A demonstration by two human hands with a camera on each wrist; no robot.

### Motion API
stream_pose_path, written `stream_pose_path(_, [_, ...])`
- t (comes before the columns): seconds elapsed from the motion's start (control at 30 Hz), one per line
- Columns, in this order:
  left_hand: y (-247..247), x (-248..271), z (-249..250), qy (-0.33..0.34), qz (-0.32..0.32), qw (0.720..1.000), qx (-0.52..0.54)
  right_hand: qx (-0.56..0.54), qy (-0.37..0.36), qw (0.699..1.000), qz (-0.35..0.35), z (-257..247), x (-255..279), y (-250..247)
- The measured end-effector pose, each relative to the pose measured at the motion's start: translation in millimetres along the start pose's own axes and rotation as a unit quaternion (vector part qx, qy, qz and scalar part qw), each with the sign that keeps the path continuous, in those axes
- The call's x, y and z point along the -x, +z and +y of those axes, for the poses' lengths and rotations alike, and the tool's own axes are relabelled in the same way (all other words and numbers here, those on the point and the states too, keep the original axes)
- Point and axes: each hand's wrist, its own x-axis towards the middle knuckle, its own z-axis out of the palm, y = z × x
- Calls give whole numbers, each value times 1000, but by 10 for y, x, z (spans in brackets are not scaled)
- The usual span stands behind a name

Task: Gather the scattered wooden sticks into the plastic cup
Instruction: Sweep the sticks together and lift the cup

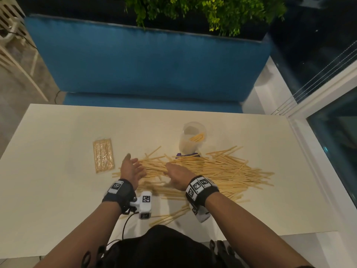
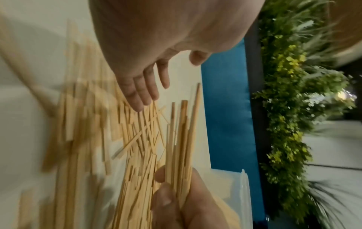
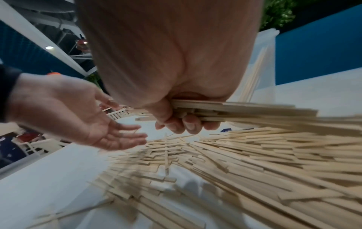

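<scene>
Many thin wooden sticks (image 1: 216,171) lie in a loose heap across the middle and right of the white table (image 1: 58,171). Behind the heap stands a clear plastic cup (image 1: 193,138), upright, with a few sticks leaning inside. My right hand (image 1: 171,171) grips a bundle of sticks (image 3: 235,108) just above the heap's left part, its fingers (image 3: 188,125) curled round them. My left hand (image 1: 135,165) hovers beside it to the left, palm turned toward the bundle, its fingers (image 2: 143,93) straight and holding nothing. The cup's wall (image 3: 262,58) rises just behind the bundle.
A sealed packet of sticks (image 1: 103,158) lies flat to the left of the heap. A purple item (image 1: 186,155) sits at the cup's base. A blue sofa (image 1: 154,64) stands past the table's far edge, and a glass partition (image 1: 332,132) runs along the right.
</scene>
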Motion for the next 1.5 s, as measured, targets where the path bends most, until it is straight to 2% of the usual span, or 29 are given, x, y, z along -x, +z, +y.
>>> stream_pose_path(0.1, [152, 45, 12, 18, -36, 997, -64, 11, -18, 1000, -11, -74, -4, -27])
stream_pose_path(0.27, [208, -31, -140, 39, 24, 985, -164, 100, -14, 995, 20, -194, -60, -45])
stream_pose_path(0.47, [114, -434, -378, 17, -1, 974, -225, 205, 11, 977, 64, -264, -66, -171])
stream_pose_path(0.53, [178, -238, -308, 13, -1, 974, -225, 211, 16, 974, 77, -308, -50, -193])
stream_pose_path(0.67, [253, 42, -166, -2, 41, 987, -158, 212, 27, 971, 105, -371, -31, -220])
stream_pose_path(0.8, [288, 129, -169, -15, -3, 994, -104, 220, 24, 970, 96, -447, -19, -253])
stream_pose_path(1.23, [428, 326, -191, -23, -66, 981, -178, 222, 11, 972, 71, -500, -2, -250])
stream_pose_path(1.43, [486, 317, -195, -5, -76, 982, -173, 184, 7, 979, 93, -479, -1, -228])
stream_pose_path(1.5, [505, 314, -189, 2, -96, 979, -181, 163, 27, 981, 105, -481, 17, -223])
